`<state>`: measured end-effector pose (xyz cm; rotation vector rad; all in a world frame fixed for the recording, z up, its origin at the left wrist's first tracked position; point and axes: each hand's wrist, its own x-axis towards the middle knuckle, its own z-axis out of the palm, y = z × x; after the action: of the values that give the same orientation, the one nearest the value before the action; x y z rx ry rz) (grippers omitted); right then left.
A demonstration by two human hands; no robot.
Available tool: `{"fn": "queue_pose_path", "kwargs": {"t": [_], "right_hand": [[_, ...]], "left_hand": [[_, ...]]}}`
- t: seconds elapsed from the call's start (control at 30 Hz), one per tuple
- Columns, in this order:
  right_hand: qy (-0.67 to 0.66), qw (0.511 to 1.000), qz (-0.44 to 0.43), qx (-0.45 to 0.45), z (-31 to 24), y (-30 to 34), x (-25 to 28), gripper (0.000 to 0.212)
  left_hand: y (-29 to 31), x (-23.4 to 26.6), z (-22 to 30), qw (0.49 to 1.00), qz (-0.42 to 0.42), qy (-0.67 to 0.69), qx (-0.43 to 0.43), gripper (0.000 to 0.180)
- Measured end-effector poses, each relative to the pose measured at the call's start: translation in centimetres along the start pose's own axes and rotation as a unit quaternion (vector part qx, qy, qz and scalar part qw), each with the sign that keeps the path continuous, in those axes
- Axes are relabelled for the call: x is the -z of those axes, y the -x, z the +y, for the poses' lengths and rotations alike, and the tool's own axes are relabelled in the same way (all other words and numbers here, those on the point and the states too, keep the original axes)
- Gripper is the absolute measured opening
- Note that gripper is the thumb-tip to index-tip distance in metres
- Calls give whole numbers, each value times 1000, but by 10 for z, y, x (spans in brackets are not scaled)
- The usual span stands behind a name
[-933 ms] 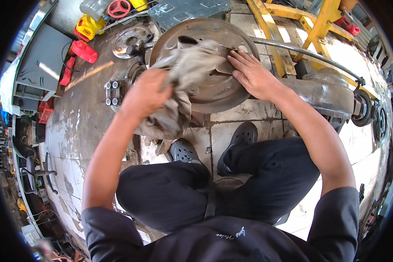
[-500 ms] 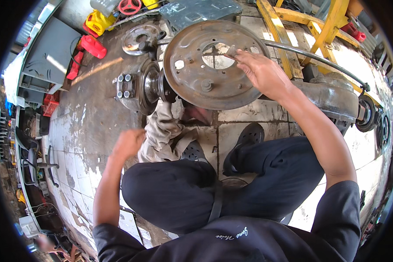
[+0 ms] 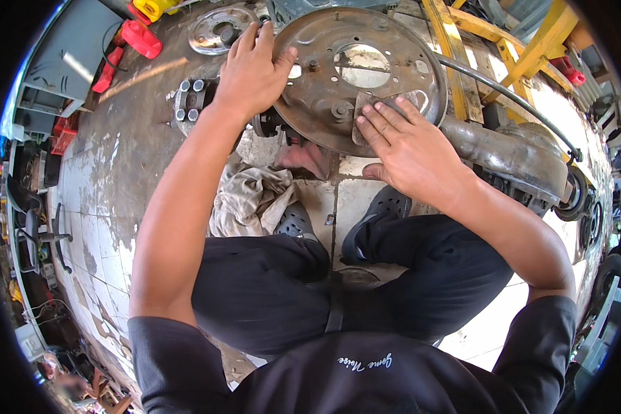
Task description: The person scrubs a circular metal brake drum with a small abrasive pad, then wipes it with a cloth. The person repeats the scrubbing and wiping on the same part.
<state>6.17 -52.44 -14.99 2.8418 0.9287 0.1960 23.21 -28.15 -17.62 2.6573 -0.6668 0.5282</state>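
A round, rust-brown metal backing plate (image 3: 310,103) with a large centre hole stands tilted in front of me on an axle assembly. My right hand (image 3: 410,148) holds a brownish square of sandpaper (image 3: 361,110) pressed against the plate's lower right face, its fingers laid flat over it and its thumb apart. At the plate's left rim is my left hand (image 3: 252,72), open with fingers spread. The thumb lies over the plate's face, while the other fingers point past the rim. Whether its palm bears on the rim is hidden.
Left of the plate sits a bolted hub end (image 3: 190,103); right of it, a heavy axle housing (image 3: 504,155). A crumpled grey rag (image 3: 248,200) lies by my foot. Behind are a shiny disc (image 3: 203,27), a yellow frame (image 3: 452,55) and a red container (image 3: 141,38).
My left hand has come up from near the rag to the plate's left rim. My right hand has moved down from beside the centre hole to the lower right face with the sandpaper.
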Motion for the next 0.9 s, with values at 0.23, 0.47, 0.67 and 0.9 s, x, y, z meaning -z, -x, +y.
{"fn": "queue_pose_path", "kwargs": {"t": [0.23, 0.47, 0.67, 0.9], "right_hand": [[22, 998, -14, -51, -16, 5, -4, 79], [51, 994, -45, -81, -24, -3, -1, 85], [69, 989, -76, -108, -30, -11, 1, 88], [81, 987, -84, -113, -30, -8, 2, 88]], "left_hand": [[17, -20, 11, 991, -96, -93, 30, 73], [17, -20, 11, 987, -107, -110, 36, 73], [14, -17, 14, 985, -122, -116, 45, 73], [15, -16, 18, 982, -134, -125, 49, 73]]}}
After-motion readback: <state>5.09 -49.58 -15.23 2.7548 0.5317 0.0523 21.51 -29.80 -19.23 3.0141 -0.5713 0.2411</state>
